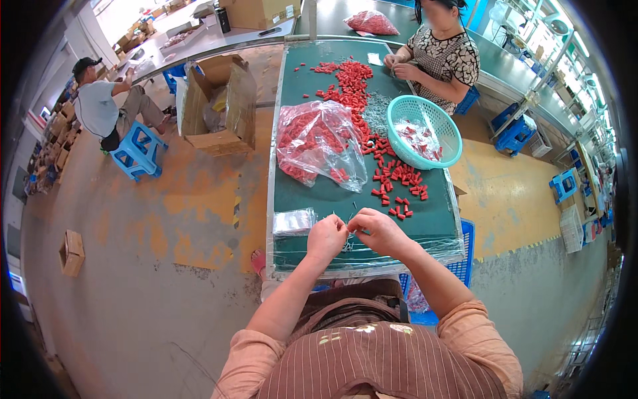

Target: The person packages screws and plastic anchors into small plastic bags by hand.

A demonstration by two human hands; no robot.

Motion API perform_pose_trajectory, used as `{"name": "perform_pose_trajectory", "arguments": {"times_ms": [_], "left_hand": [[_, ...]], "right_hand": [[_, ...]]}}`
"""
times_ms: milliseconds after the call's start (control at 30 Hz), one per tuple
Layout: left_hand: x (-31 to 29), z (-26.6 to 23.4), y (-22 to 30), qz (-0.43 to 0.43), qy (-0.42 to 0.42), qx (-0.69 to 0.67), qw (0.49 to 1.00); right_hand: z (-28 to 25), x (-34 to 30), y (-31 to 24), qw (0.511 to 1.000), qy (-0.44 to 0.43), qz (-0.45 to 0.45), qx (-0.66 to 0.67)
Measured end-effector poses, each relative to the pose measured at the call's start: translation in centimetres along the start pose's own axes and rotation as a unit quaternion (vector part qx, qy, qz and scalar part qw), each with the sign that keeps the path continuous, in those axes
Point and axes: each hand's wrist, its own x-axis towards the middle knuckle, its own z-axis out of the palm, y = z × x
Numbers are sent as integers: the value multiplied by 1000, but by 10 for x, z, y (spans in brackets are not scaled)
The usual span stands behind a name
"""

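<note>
My left hand (327, 237) and my right hand (379, 233) meet over the near end of the green-topped table (302, 193). Both are closed, with fingertips pinched together; whatever sits between them is too small to make out. Just below the fingertips lie a few small thin metal pieces (348, 245). A stack of clear plastic bags (294, 222) rests beside my left hand. Beyond my right hand are scattered small red plastic pieces (400, 178). A large clear bag of red pieces (318, 141) lies farther off, on the table's left half.
A turquoise basket (454, 136) with bagged pieces stands at the table's right edge, beside a heap of thin metal pieces (378, 110). Across from it a co-worker (444, 60) handles something small. An open cardboard box (219, 106) and a seated person on a blue stool (138, 150) are at left.
</note>
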Motion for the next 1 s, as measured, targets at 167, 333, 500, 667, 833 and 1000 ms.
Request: {"name": "perform_pose_trajectory", "arguments": {"times_ms": [167,333,500,667,833,1000], "left_hand": [[3,7,-5,4,-12,-7,1000],[4,7,-5,-1,-12,-8,1000],[4,9,-4,8,0,-16,1000],[-4,1,7,-6,-28,-31,999],[-6,-3,9,9,-27,-50,998],[-8,0,3,47,-21,-135,990]], "right_hand": [[4,-4,8,992,38,88,86],[1,-6,2,996,52,71,18],[8,-8,5,995,59,28,-71],[10,-10,1,986,107,91,-90],[6,-13,-5,988,67,5,-136],[6,-16,3,989,47,43,-136]]}}
